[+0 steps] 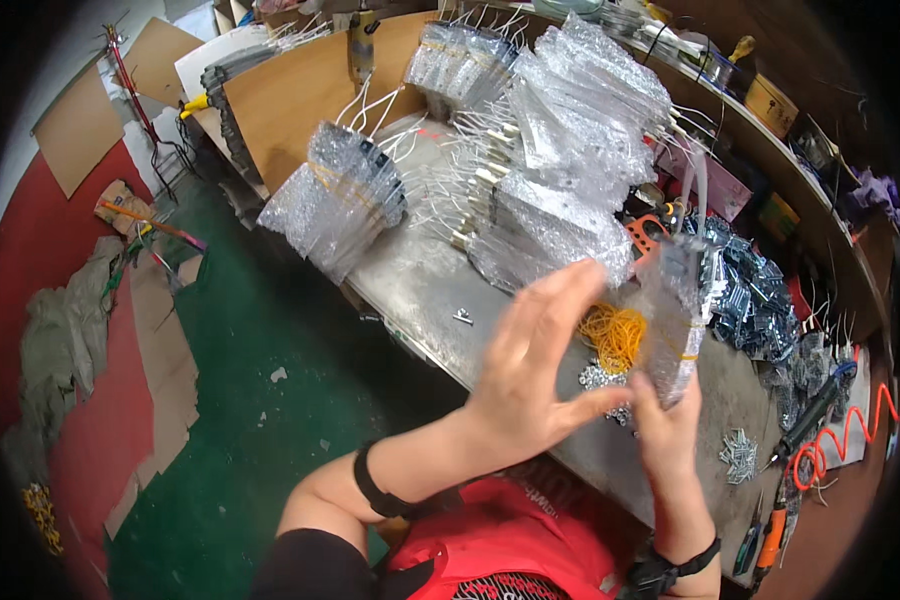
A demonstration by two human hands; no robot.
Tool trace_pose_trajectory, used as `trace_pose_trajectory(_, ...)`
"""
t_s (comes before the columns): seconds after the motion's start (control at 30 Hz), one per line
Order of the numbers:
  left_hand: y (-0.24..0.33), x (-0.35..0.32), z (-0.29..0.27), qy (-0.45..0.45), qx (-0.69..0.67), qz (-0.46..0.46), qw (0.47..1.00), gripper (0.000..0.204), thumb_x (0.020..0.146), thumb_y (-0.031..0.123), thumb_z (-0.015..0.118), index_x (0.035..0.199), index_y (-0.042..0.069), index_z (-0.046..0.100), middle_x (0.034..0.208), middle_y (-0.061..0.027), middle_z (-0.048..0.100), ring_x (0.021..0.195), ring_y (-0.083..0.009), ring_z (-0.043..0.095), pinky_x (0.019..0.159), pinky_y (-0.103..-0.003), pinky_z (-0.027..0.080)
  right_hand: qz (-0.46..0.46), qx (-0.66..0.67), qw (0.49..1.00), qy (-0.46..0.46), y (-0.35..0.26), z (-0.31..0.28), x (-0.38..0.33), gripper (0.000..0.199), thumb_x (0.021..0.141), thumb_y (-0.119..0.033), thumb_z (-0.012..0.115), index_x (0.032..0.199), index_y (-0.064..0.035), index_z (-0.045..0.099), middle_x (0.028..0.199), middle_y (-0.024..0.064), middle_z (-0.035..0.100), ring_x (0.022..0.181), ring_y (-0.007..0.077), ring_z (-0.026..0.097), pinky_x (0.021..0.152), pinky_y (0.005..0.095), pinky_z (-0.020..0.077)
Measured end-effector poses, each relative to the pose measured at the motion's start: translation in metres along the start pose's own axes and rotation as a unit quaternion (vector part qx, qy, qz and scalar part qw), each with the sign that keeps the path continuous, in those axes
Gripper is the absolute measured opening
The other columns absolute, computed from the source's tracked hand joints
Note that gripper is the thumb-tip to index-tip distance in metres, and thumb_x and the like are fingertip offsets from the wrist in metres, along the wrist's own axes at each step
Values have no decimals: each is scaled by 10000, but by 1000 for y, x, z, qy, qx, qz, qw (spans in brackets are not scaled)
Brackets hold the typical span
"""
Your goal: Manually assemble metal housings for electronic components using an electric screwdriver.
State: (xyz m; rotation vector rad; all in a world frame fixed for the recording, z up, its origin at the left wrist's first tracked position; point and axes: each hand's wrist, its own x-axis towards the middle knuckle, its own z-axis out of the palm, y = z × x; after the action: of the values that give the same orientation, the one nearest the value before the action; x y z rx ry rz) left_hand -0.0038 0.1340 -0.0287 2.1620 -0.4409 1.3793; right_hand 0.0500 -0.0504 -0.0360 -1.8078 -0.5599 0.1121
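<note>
Had a scuffed grey bench (420, 292). Carried a banded bubble-wrap bundle (335, 205) at near edge, left end; heaped bubble-wrap packs (570, 140) toward far edge; dark metal parts (755, 290) farther right. Also held orange rubber bands (613, 333), small nuts (598, 376) mid-surface, silver screws (738, 457) toward right end.

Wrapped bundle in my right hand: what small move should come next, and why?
Probably bring the left hand in to steady the wrapped bundle: the right hand grips only its lower end, and the left hand is open, its fingers off the bundle.
</note>
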Motion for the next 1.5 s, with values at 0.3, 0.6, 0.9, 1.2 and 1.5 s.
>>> trace_pose_trajectory(0.3,-97,8,-89,163,-88,-297,937,822,780,267,769,1401,-22,314,1312,-157,488,1136,-248,513,1010,-357,376,-226,-239,939,-97,-41,18,2,732,674,-28,709,1352,-50,436,1250,209,489,1135,378,511,947,412,441)
trace_pose_trajectory(0.6,-183,35,-165,25,264,-289,920,758,709,199,787,1356,26,431,1275,-163,559,1192,-257,534,1005,-346,399,-66,-205,973,-81,-17,2,-11,536,674,-5,674,1196,-44,555,1253,181,477,1121,348,528,881,384,469)
trace_pose_trajectory(0.9,-208,26,-152,-24,308,-247,918,930,636,292,838,1409,115,352,1297,-173,522,1180,-332,522,975,-398,424,-87,-236,964,-91,-7,3,-11,506,674,-23,676,1167,-42,566,1247,190,482,1086,352,544,906,398,453)
trace_pose_trajectory(1.2,-210,21,-150,6,265,-210,941,914,634,255,843,1404,107,374,1263,-178,549,1171,-336,534,990,-385,417,-61,-186,979,-56,-16,6,-5,382,699,29,630,1076,-33,619,1152,156,552,1021,296,580,844,344,483)
trace_pose_trajectory(1.5,-213,16,-164,-20,303,-239,922,912,636,317,839,1395,87,388,1261,-175,544,1175,-320,531,973,-391,427,-82,-215,971,-71,-20,7,9,340,735,8,607,1073,-23,625,1156,145,558,1029,253,578,805,315,484)
